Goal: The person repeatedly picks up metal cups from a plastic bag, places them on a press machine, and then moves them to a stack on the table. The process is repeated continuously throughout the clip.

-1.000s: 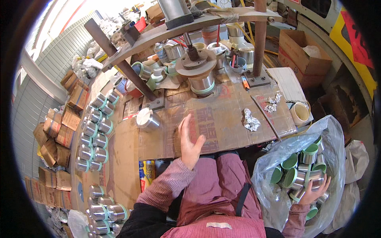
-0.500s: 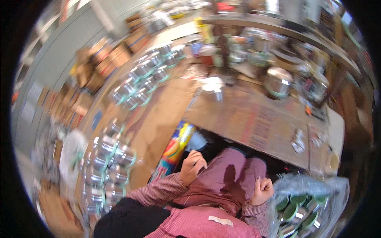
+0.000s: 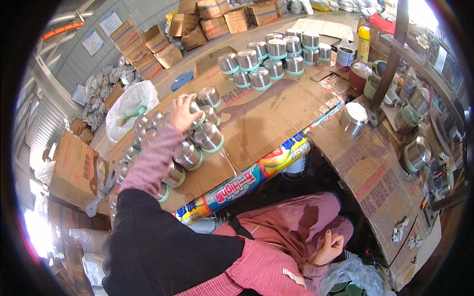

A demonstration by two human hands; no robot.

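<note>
My left hand (image 3: 183,113) reaches out over a cluster of shiny steel canisters with pale green rims. Its fingers curl around one steel canister (image 3: 198,118) in the group, which the hand partly hides. Close by stand another canister (image 3: 208,136) and a canister (image 3: 189,156) nearer to me. My right hand (image 3: 328,248) is closed above my lap, thumb raised, and nothing shows in it. Below it lies a clear plastic bag (image 3: 358,276) with green-rimmed pieces inside.
A second group of canisters (image 3: 259,79) stands farther back on the cardboard-covered table (image 3: 276,116). On the right-hand bench (image 3: 355,163) sit a single canister (image 3: 353,118), a yellow spray can (image 3: 363,44) and a metal post (image 3: 392,59). Cardboard boxes (image 3: 215,27) are stacked behind.
My view has swung to the left. My left hand has moved from my lap out to the near canisters and closed around one. My right hand stays closed by my lap.
</note>
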